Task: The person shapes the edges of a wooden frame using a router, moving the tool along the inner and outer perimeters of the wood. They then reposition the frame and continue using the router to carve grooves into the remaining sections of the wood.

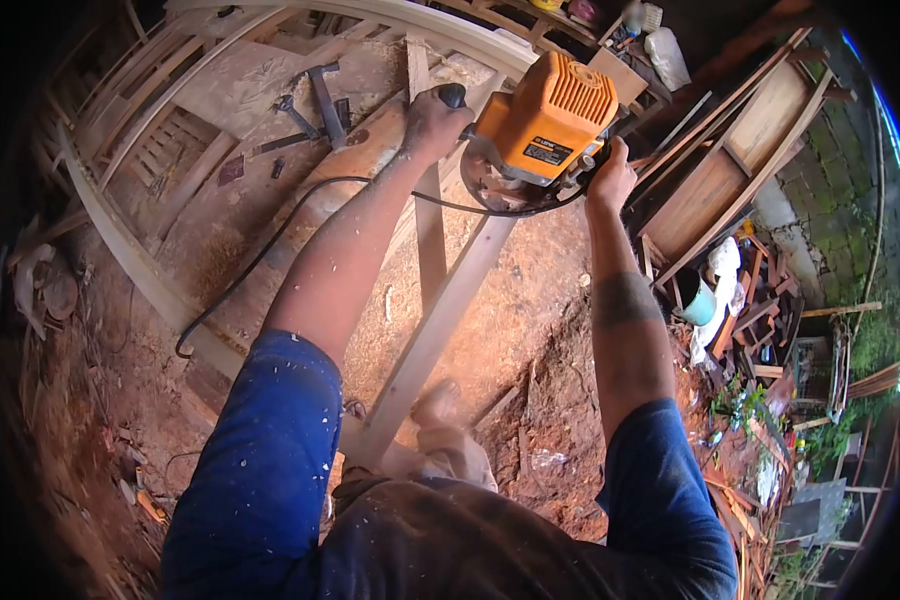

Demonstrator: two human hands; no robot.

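Note:
An orange plunge router with a round base sits on a wooden frame of pale boards. My left hand is wrapped round its black side knob. On the other side my right hand grips the router's second handle, which my fingers mostly cover. A black power cord runs from the tool across my left forearm and down to the left. Below the base a long pale board slants toward my body. Where the bit meets the wood is hidden.
A hammer and a wrench lie on the dusty bench at the left. Curved wooden strips arc around that side. At the right stand a leaning wooden panel, a light blue bucket and scrap wood. Sawdust covers the ground.

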